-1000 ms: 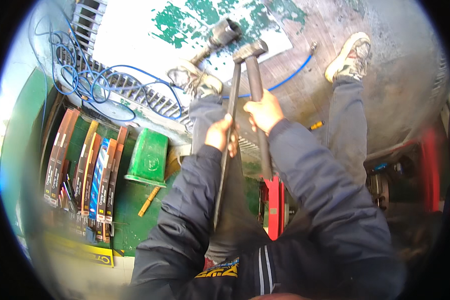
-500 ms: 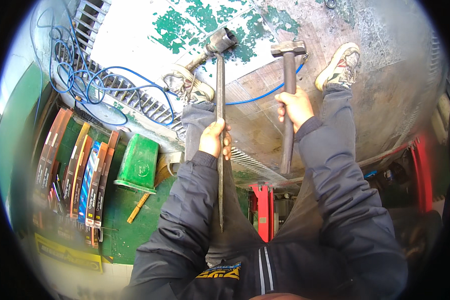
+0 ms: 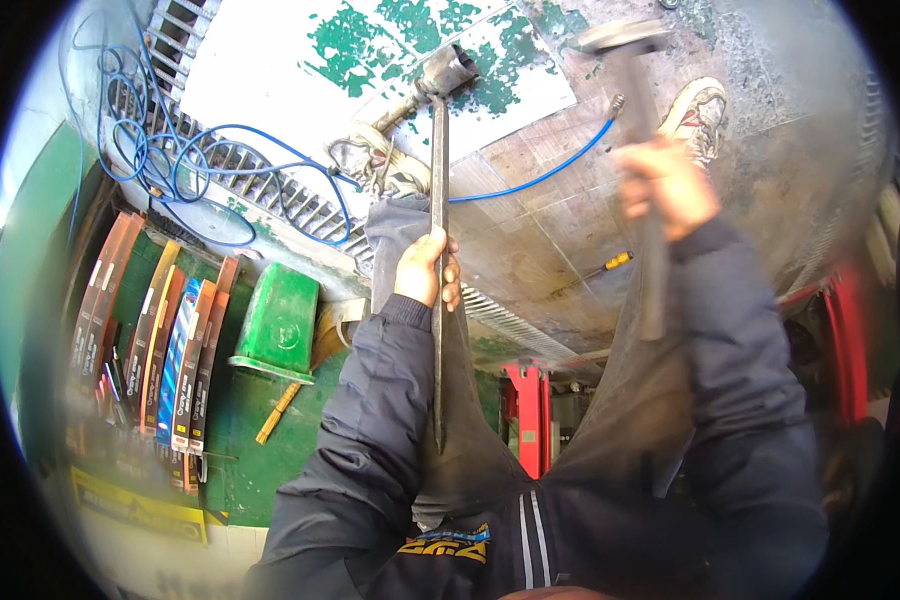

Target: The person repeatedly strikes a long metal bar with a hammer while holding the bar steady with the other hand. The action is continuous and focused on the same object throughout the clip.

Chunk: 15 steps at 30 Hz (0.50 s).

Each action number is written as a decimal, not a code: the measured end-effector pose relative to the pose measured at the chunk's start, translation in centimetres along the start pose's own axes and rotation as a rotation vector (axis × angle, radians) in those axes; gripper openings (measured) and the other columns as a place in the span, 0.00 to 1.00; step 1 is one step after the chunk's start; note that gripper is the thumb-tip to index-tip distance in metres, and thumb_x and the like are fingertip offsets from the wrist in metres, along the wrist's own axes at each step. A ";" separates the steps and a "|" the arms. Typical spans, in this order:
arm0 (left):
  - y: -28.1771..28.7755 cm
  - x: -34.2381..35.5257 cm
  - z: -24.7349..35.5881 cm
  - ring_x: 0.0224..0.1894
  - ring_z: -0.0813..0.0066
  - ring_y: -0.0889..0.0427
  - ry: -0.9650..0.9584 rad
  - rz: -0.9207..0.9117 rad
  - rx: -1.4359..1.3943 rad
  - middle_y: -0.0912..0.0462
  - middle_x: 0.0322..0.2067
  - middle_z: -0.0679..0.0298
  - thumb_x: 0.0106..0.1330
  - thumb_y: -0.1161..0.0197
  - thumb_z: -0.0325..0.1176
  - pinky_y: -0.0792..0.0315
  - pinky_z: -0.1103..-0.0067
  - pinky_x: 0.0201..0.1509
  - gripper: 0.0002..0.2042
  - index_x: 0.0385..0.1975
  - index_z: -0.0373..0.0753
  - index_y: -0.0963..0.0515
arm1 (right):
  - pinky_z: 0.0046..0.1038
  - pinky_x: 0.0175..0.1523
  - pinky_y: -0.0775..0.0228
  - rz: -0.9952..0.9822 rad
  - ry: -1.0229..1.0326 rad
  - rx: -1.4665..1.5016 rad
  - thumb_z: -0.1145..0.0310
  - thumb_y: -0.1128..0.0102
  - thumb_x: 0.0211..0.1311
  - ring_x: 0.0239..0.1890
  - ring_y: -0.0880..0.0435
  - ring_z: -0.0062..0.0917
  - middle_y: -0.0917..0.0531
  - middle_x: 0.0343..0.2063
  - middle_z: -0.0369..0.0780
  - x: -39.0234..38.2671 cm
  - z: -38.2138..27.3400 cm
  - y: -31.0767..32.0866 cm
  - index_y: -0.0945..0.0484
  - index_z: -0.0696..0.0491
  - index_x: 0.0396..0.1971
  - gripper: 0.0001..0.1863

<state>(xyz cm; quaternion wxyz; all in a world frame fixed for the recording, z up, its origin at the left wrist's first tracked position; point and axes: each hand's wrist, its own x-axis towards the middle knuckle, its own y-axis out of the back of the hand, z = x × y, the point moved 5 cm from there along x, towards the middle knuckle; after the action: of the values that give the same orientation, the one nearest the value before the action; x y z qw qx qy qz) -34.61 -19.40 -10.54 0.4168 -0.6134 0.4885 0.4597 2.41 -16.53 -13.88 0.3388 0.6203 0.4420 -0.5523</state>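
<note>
My left hand (image 3: pixel 427 270) is wrapped round the middle of a long steel pry bar (image 3: pixel 440 180). Its far end touches a cylindrical metal part (image 3: pixel 446 72) with an open mouth, joined to a rod-like shaft (image 3: pixel 395 112) beside my left shoe. The bar's tapered end points back toward my body. In my right hand (image 3: pixel 668 185), raised at the right and smeared by motion, is a sledgehammer (image 3: pixel 625 38). The hammer's head is blurred and stands apart from the bar, with its handle running down below my fist.
A blue air hose (image 3: pixel 530 188) crosses the floor and coils over a drain grate (image 3: pixel 235 178) at left. A yellow-handled screwdriver (image 3: pixel 618 261) lies near my right leg. A green bin (image 3: pixel 278 320), boxes on a rack (image 3: pixel 155 340) and a red metal post (image 3: pixel 530 420) stand around.
My right hand has swung the hammer up and to the right, away from the bar, uncovering the hose end and the screwdriver. My left hand and the bar have barely moved.
</note>
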 end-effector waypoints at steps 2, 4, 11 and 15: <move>0.3 -0.1 0.1 0.09 0.69 0.35 -0.002 -0.016 -0.009 0.30 0.17 0.62 0.81 0.47 0.52 0.36 0.68 0.11 0.19 0.42 0.38 0.29 | 0.25 0.25 0.32 0.316 0.154 0.038 0.68 0.35 0.67 0.20 0.26 0.19 0.24 0.21 0.34 -2.8 -7.2 4.9 0.23 0.54 0.34 0.07; 0.5 0.0 0.0 0.09 0.69 0.34 0.007 -0.023 -0.010 0.30 0.17 0.62 0.81 0.47 0.52 0.36 0.68 0.11 0.20 0.42 0.38 0.29 | 0.26 0.28 0.30 0.527 0.401 0.379 0.70 0.37 0.67 0.22 0.27 0.19 0.27 0.20 0.34 -4.2 -11.8 4.4 0.25 0.54 0.30 0.07; 1.5 -0.2 -1.3 0.08 0.69 0.36 0.109 -0.009 -0.132 0.32 0.15 0.64 0.80 0.47 0.56 0.37 0.69 0.10 0.22 0.41 0.38 0.28 | 0.35 0.16 0.29 -0.248 -0.415 -0.009 0.75 0.36 0.61 0.14 0.25 0.25 0.24 0.21 0.38 0.1 9.7 -17.9 0.26 0.56 0.37 0.07; 2.8 -2.0 -2.4 0.08 0.69 0.36 0.083 0.139 -0.134 0.33 0.15 0.63 0.80 0.48 0.57 0.36 0.67 0.10 0.23 0.40 0.39 0.28 | 0.34 0.18 0.28 -0.290 -0.443 -0.053 0.73 0.35 0.61 0.17 0.23 0.25 0.23 0.23 0.38 0.1 16.7 -14.0 0.25 0.55 0.38 0.09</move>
<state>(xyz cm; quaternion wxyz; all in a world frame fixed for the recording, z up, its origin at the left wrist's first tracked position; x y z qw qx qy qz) -37.15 -21.78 -8.21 0.3216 -0.6231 0.5150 0.4931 -16.96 -26.33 -15.67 0.3606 0.4054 0.4557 -0.7057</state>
